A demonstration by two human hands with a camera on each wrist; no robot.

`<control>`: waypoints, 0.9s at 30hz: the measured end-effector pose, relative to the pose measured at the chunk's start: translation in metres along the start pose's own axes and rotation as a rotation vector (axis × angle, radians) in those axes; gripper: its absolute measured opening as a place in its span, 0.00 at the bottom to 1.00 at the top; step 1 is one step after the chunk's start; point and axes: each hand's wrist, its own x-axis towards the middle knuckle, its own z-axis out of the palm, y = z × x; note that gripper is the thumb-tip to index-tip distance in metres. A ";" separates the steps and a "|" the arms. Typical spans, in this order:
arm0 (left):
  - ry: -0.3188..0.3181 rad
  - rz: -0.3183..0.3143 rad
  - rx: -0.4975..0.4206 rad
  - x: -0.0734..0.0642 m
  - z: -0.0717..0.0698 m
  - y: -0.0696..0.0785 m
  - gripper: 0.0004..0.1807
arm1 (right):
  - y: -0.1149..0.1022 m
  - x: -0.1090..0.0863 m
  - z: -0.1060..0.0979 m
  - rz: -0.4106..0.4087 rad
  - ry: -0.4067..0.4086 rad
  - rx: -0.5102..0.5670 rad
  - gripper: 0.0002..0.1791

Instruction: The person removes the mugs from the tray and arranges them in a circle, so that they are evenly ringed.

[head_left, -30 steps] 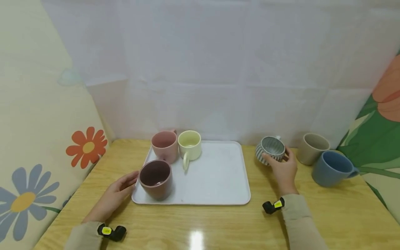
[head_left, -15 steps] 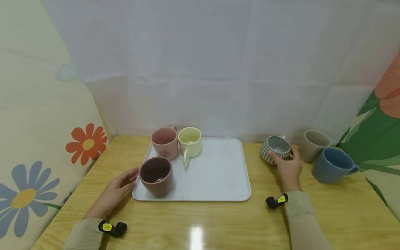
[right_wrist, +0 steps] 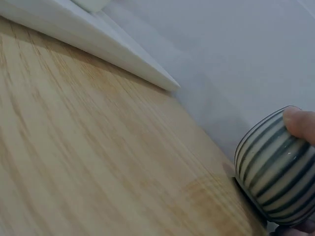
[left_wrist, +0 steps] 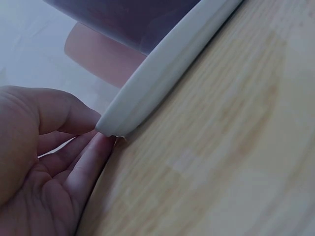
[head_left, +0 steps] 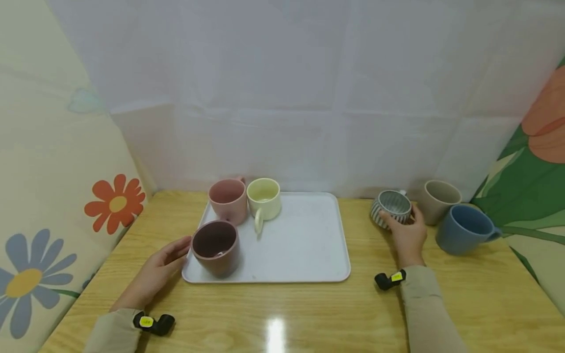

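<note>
In the head view my right hand [head_left: 407, 235] holds a small grey-and-white striped mug [head_left: 390, 210], thumb on the near side and fingers on the right. The right wrist view shows the striped mug's side [right_wrist: 275, 167] close over the wooden table, a fingertip near its rim. My left hand [head_left: 160, 268] is at the left edge of a white tray [head_left: 291, 255]; in the left wrist view its fingertips pinch the tray's rim [left_wrist: 147, 81]. On the tray stand a dark mauve mug [head_left: 227, 262] beside that hand, a pink mug [head_left: 234, 208] and a pale yellow mug [head_left: 269, 208].
Right of the striped mug stand a beige cup [head_left: 434, 206] and a blue mug [head_left: 461, 235], its handle pointing right. White cloth [head_left: 273, 98] hangs behind the wooden table [head_left: 220, 314]. Flowered cloth borders both sides.
The right hand has shifted slightly right with the striped mug, toward the beige cup, and the mug looks lower. The left hand and the mugs on the tray have kept their places.
</note>
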 end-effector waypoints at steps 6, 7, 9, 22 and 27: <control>0.010 0.049 -0.026 0.000 0.001 -0.002 0.29 | 0.000 0.002 -0.002 0.000 0.007 0.000 0.53; 0.007 0.045 -0.029 0.000 0.000 -0.003 0.30 | 0.000 0.002 -0.002 -0.008 0.008 -0.005 0.52; 0.008 0.036 -0.024 0.000 0.000 -0.002 0.30 | 0.000 0.002 -0.003 -0.042 0.019 -0.032 0.50; -0.012 -0.024 -0.003 0.001 -0.001 -0.001 0.30 | 0.003 0.006 0.000 -0.066 0.130 -0.166 0.50; -0.016 -0.035 -0.011 0.001 -0.001 0.000 0.30 | 0.005 0.008 0.001 -0.060 0.144 -0.144 0.49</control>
